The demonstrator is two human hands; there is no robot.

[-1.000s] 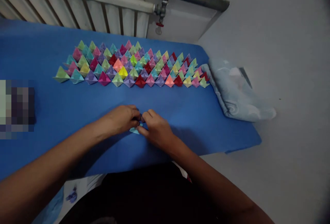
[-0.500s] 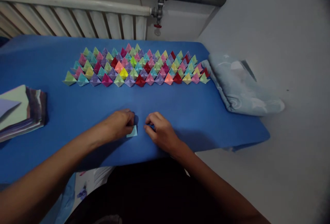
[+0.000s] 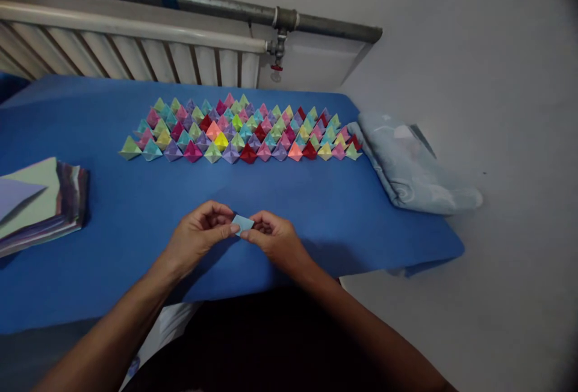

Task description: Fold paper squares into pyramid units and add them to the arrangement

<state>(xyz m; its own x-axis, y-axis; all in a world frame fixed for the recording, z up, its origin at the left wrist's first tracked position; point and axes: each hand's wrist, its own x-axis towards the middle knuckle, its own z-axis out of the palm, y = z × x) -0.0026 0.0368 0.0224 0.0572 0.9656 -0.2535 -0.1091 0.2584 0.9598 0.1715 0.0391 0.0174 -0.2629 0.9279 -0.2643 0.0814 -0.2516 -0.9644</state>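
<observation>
Between my two hands is a small light-blue folded paper [image 3: 244, 223], raised a little over the blue table cover. My left hand [image 3: 203, 229] pinches its left side between thumb and fingers. On the right edge, my right hand [image 3: 275, 236] grips it the same way. Beyond them, several rows of small folded paper boats [image 3: 248, 153] in many colours stand close together. The back of the folded paper is hidden from me.
At the left lies a stack of coloured paper [image 3: 72, 199] with a loose purple sheet [image 3: 20, 196] on top. A folded grey-blue blanket [image 3: 406, 169] rests at the right end of the blue-covered table [image 3: 149, 199]. Behind are a white radiator [image 3: 135, 55] and a metal pipe [image 3: 329, 28].
The light-blue paper has been lifted off the cover, and both hands now hold it. My right hand, empty before, has closed on its right side. The view has tilted slightly upward.
</observation>
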